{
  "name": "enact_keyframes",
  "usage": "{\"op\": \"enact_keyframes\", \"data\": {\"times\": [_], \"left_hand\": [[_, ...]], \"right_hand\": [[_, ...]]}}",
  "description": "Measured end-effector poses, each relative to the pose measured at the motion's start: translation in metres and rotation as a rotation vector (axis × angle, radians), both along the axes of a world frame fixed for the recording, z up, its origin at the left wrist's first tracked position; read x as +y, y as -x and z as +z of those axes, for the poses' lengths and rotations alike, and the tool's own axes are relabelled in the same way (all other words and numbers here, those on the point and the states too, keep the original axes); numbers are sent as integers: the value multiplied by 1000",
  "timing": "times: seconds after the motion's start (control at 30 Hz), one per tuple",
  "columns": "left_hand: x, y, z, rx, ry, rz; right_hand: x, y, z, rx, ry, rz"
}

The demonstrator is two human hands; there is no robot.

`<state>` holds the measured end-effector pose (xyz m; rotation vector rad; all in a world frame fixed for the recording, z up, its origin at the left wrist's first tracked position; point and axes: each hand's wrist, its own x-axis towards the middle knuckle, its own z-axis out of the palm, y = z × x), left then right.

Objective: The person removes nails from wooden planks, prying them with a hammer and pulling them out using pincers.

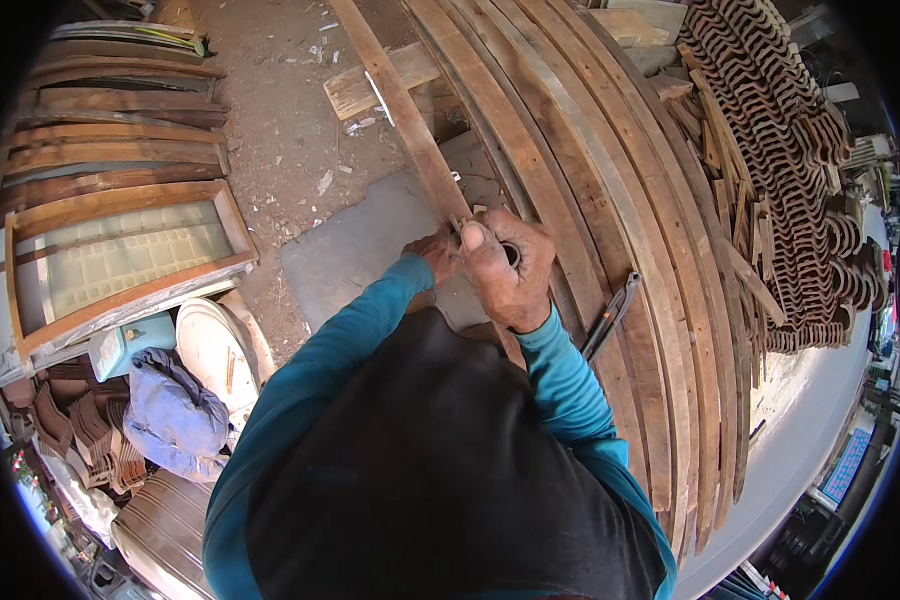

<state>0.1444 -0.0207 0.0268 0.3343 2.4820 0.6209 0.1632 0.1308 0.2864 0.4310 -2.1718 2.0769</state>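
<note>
A long narrow wooden plank [407, 115] runs from the far edge toward my body, passing under both hands. My left hand [433, 257] is closed at the plank's left edge, its fingers partly hidden. Just right of it, my right hand [513, 268] is a fist above the plank, thumb on top. It is wrapped round a tool with a dark, round, hollow end [511, 254]; the rest of the tool is hidden. A small pale bit shows at the thumb tip, too small to name. Dark-handled pliers [611, 316] lie on the boards to the right of my right forearm.
Long used boards [610, 190] lie side by side at my right. Beyond them stand stacked roof tiles [770, 150]. A short wooden block [382, 80] lies under the plank's far part. At left are stacked planks [120, 155], a framed panel [130, 258] and a blue cloth [175, 412].
</note>
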Motion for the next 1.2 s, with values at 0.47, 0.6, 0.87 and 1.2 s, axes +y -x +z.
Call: {"op": "enact_keyframes", "data": {"times": [0.47,0.6,0.87,1.2], "left_hand": [[3,-20,-15,-238,-30,166],[63,-67,55,-590,-765,670],[133,-90,29,-778,-1041,592],[178,-107,47,-665,-1193,490]], "right_hand": [[115,-136,-13,135,455,-195],[155,-168,0,65,469,-262],[187,-210,-2,154,459,-275],[200,-274,1,93,295,-463]]}}
